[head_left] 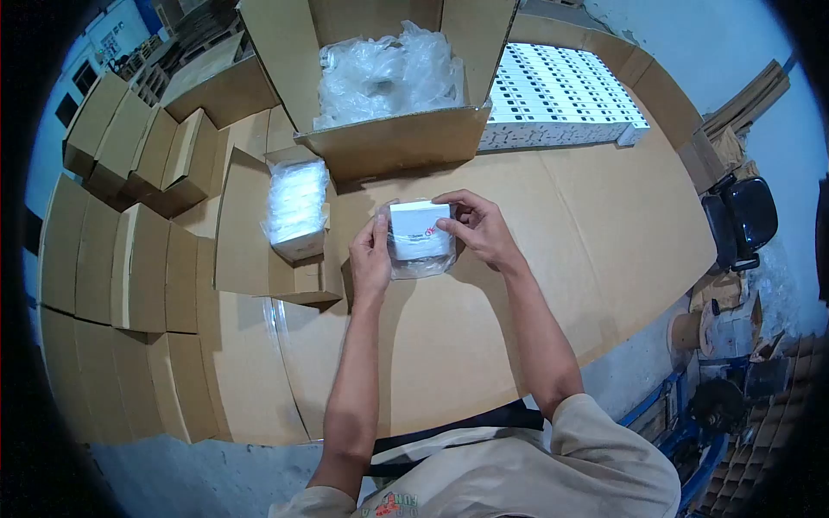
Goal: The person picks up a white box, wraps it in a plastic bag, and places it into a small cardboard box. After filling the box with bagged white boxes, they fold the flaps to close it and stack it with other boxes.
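Observation:
A small white box with red and dark print sits partly inside a clear plastic bag, held over the cardboard-covered table. My left hand grips the left side of the box and bag, thumb along the edge. On the other side, my right hand has its fingers curled at the box's upper right corner, thumb on its front face. Left of my hands, a small open carton holds a row of plastic-wrapped white boxes.
Beyond my hands stands a large open carton full of clear plastic bags. To its right are rows of white boxes. Closed brown cartons are stacked along the left. A black chair stands past the table's right edge.

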### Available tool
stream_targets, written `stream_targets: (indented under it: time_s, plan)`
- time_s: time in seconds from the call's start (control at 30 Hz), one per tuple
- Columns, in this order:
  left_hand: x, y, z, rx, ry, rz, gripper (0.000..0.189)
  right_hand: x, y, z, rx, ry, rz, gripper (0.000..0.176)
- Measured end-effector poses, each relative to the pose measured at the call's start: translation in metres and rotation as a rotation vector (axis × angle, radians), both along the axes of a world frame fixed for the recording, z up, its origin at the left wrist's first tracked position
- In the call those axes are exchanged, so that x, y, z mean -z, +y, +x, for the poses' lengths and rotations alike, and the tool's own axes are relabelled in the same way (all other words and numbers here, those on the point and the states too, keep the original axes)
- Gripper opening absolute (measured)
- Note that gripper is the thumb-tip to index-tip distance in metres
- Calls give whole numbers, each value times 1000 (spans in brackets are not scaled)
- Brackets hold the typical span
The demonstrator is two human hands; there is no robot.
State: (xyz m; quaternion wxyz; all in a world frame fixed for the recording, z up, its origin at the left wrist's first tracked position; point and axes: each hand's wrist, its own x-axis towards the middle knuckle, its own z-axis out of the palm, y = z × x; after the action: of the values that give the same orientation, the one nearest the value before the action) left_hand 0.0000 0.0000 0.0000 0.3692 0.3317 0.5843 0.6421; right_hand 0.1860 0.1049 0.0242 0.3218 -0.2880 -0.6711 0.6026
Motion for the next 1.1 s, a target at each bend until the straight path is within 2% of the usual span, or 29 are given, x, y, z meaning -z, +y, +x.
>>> stream_targets:
  time_s: [0.27,0.37,0.47,0.57,0.67,0.87,0.97,1.1]
  plan:
    - [-7,0,7,9,-19,69,48,-6,-3,4,77,-4,20,12]
    - [-11,-2,6,29,-19,73,50,-7,-4,4,58,119,142,9]
    - [-12,-3,7,53,-38,95,50,-3,-4,2,85,172,134,10]
    - [-16,-3,10,74,-62,138,49,-5,-9,1,82,222,13,12]
    - [-10,-4,5,96,-103,95,48,-14,-17,-3,168,169,-80,19]
    - [-9,-4,4,143,-521,272,47,-18,-20,-13,8,439,-240,63]
    - [-8,-4,3,143,-580,304,49,-18,-23,-10,2,239,-24,73]
    - [-10,-4,1,151,-533,309,45,-19,-22,-7,-25,89,-33,75]
